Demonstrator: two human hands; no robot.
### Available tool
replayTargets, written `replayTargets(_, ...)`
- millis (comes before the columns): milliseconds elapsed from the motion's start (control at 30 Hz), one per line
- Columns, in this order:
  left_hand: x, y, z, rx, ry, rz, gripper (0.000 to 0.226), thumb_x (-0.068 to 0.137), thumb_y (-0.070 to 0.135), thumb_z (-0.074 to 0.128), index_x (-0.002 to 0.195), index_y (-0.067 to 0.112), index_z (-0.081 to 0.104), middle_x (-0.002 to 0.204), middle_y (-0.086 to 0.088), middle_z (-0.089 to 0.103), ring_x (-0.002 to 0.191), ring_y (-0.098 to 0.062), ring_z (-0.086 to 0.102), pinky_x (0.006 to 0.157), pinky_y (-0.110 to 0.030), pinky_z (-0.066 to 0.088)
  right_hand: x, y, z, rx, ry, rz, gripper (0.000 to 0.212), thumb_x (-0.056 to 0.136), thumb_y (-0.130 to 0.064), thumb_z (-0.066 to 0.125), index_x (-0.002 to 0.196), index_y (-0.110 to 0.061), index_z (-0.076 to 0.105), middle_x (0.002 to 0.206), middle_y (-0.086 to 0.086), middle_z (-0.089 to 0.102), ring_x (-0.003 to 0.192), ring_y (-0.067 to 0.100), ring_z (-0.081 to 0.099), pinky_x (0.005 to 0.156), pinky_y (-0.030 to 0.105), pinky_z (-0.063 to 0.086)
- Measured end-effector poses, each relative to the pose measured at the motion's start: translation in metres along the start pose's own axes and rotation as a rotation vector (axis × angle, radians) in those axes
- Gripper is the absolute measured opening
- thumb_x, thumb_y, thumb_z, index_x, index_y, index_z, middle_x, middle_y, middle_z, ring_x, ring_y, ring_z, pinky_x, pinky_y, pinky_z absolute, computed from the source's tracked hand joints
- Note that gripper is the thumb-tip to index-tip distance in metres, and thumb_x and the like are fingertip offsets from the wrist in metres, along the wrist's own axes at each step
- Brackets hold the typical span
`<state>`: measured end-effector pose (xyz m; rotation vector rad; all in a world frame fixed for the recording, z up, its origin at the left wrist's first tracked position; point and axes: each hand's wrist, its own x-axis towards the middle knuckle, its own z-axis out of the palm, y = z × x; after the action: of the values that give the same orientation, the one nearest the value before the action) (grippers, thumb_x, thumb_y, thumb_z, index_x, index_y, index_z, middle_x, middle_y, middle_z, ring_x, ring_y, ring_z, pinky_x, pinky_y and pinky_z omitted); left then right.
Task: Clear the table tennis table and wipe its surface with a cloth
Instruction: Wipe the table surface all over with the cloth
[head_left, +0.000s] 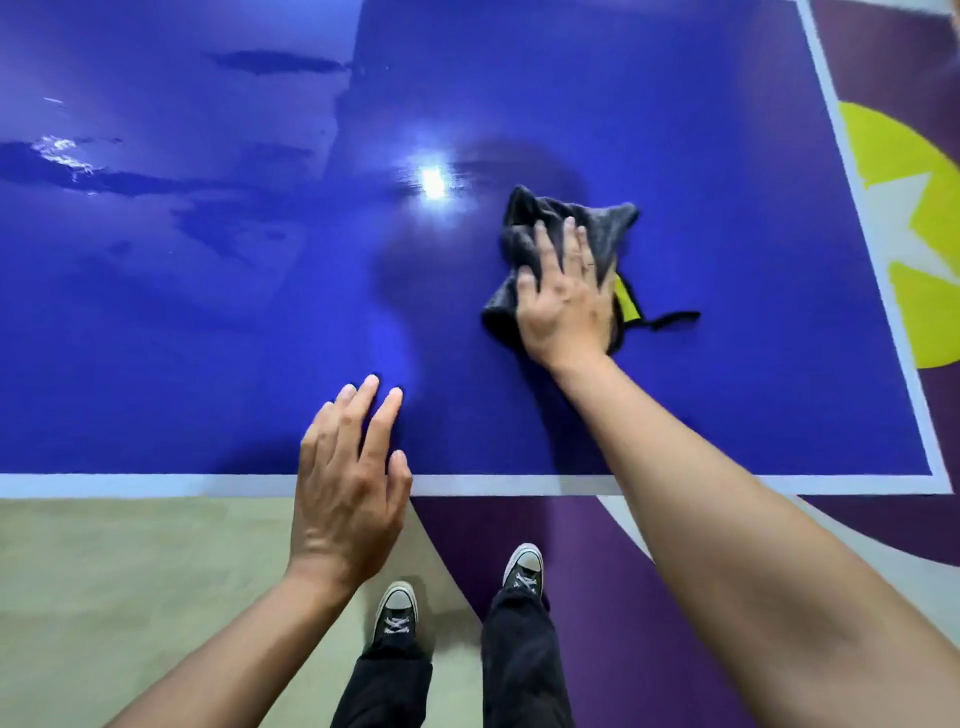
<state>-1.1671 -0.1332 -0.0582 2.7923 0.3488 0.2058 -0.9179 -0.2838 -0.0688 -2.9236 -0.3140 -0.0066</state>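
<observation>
wiping step, viewed from above. table (182, 338): glossy blue top with a white border; the darker streaks (119, 182) toward its left side are probably damp or unwiped patches. left hand (345, 493): over the near edge, fingers straight, slightly spread, holding nothing; whether the tips touch the top cannot be told. right hand (563, 301): fingers straight and spread, pressing flat on the dark, bunched cloth (605, 226), which lies on the top toward the right edge. for a good wipe, judged from this: flatten the cloth for fuller contact, press evenly, overlap passes, and tuck in the trailing loop (672, 317). count: one table, one cloth, two hands, two shoes (397, 608).
</observation>
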Motion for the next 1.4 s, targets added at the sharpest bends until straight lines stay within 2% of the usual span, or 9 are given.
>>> replayTargets(200,-0.055,-0.01,0.009,0.076,-0.085,0.061,0.064,0.096,0.029,0.036,0.158,0.013,0.026,0.167,-0.009,0.018,0.155,-0.029,0.015,0.124,-0.052,0.017,-0.057,-0.14,0.02,0.065,-0.1,-0.421,0.058,0.104,-0.047,0.037,0.161,-0.037,0.027,0.171,-0.001,0.017,0.157,0.011,0.011,0.127,0.046,-0.003)
replayTargets(367,-0.053,-0.011,0.022,0.136,-0.066,0.055,0.066,0.098,0.035,0.033,0.16,0.016,0.019,0.168,-0.007,0.013,0.156,-0.029,0.011,0.125,-0.051,0.013,-0.062,-0.132,0.015,0.052,-0.125,-0.403,0.056,0.106,-0.047,0.033,0.161,-0.039,0.025,0.171,-0.007,0.016,0.157,0.006,0.009,0.126,0.045,-0.002)
replayTargets(467,-0.052,-0.01,0.027,0.153,-0.02,0.065,0.067,0.097,0.036,0.035,0.16,0.016,0.022,0.168,-0.006,0.015,0.155,-0.03,0.012,0.125,-0.051,0.012,-0.053,-0.074,0.005,0.102,-0.085,-0.289,0.057,0.104,-0.046,0.036,0.16,-0.038,0.027,0.171,-0.006,0.017,0.157,0.008,0.011,0.127,0.045,-0.003)
replayTargets(633,-0.051,-0.011,0.036,0.153,0.036,0.046,0.07,0.093,0.04,0.038,0.157,0.014,0.029,0.166,-0.008,0.022,0.153,-0.034,0.018,0.125,-0.052,0.011,-0.035,0.108,-0.028,0.071,-0.023,-0.02,0.057,0.104,-0.045,0.037,0.16,-0.037,0.029,0.17,-0.003,0.019,0.157,0.012,0.012,0.127,0.047,-0.001)
replayTargets(767,-0.052,-0.011,0.043,0.188,0.056,0.023,0.074,0.091,0.043,0.038,0.158,0.014,0.026,0.167,-0.007,0.017,0.153,-0.035,0.016,0.124,-0.054,0.01,-0.031,0.245,-0.054,0.032,0.03,0.174,0.055,0.106,-0.043,0.036,0.16,-0.034,0.03,0.17,0.001,0.02,0.157,0.016,0.014,0.127,0.049,0.008)
replayTargets(933,-0.052,-0.021,0.05,0.259,0.05,0.029,0.08,0.092,0.05,0.036,0.16,0.014,0.017,0.168,-0.008,0.012,0.155,-0.032,0.01,0.123,-0.059,0.01,-0.037,0.337,-0.076,0.04,0.039,0.268,0.055,0.108,-0.043,0.033,0.161,-0.033,0.027,0.171,0.003,0.017,0.158,0.019,0.011,0.125,0.052,0.012)
replayTargets(1100,-0.05,-0.023,0.042,0.256,0.02,0.001,0.08,0.092,0.053,0.034,0.161,0.015,0.016,0.169,-0.007,0.01,0.155,-0.032,0.008,0.125,-0.053,0.005,-0.043,0.321,-0.072,0.041,0.04,0.306,0.056,0.108,-0.042,0.034,0.162,-0.031,0.025,0.171,0.003,0.014,0.158,0.019,0.01,0.126,0.053,0.01)
replayTargets(1200,-0.052,-0.009,0.032,0.227,0.024,-0.009,0.076,0.094,0.049,0.036,0.158,0.01,0.024,0.166,-0.013,0.017,0.154,-0.036,0.012,0.125,-0.054,0.007,-0.063,0.291,-0.064,0.063,0.056,0.293,0.057,0.108,-0.043,0.035,0.162,-0.03,0.025,0.171,0.006,0.015,0.158,0.021,0.011,0.124,0.058,0.011)
replayTargets(1400,-0.05,0.002,0.012,0.112,-0.002,0.015,0.064,0.096,0.037,0.039,0.153,0.006,0.036,0.161,-0.017,0.03,0.15,-0.038,0.024,0.123,-0.056,0.017,-0.107,0.157,-0.039,0.064,0.048,0.148,0.057,0.107,-0.041,0.038,0.162,-0.032,0.026,0.171,0.003,0.014,0.158,0.019,0.011,0.124,0.057,0.014)
